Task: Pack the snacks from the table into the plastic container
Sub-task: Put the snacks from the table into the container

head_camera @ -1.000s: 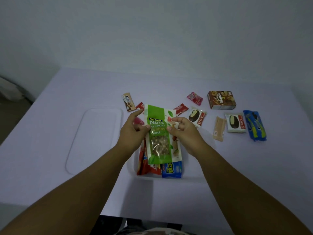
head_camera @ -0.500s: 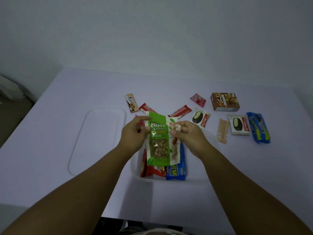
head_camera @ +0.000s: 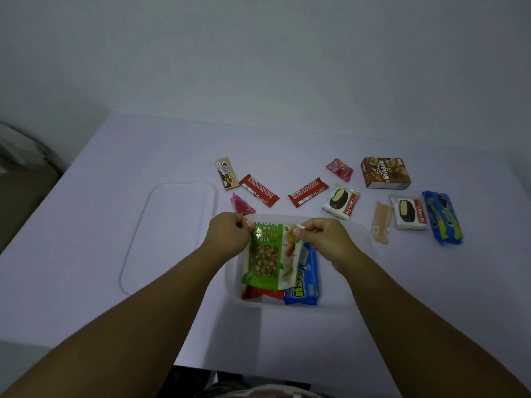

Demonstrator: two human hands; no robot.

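Pale lavender table [head_camera: 287, 145] against a plain wall carries the clear plastic container [head_camera: 349, 300] at our near centre, with its lid [head_camera: 172, 225] lying flat just to the left. We pinch the top corners of the green nuts pouch [head_camera: 268, 254], printed "are nature's … healthy", with our left hand [head_camera: 230, 232] and right hand [head_camera: 324, 238], and the pouch lies in the container over a red pack [head_camera: 261, 293] and a blue pack [head_camera: 306, 285]. Beyond the container rest two red bars [head_camera: 258, 190] [head_camera: 308, 191], two "Choco Pie" packs [head_camera: 341, 201] [head_camera: 409, 212], a brown box [head_camera: 385, 172], a blue Oreo-type pack [head_camera: 442, 217] and a small brown Oreo pack [head_camera: 226, 173].
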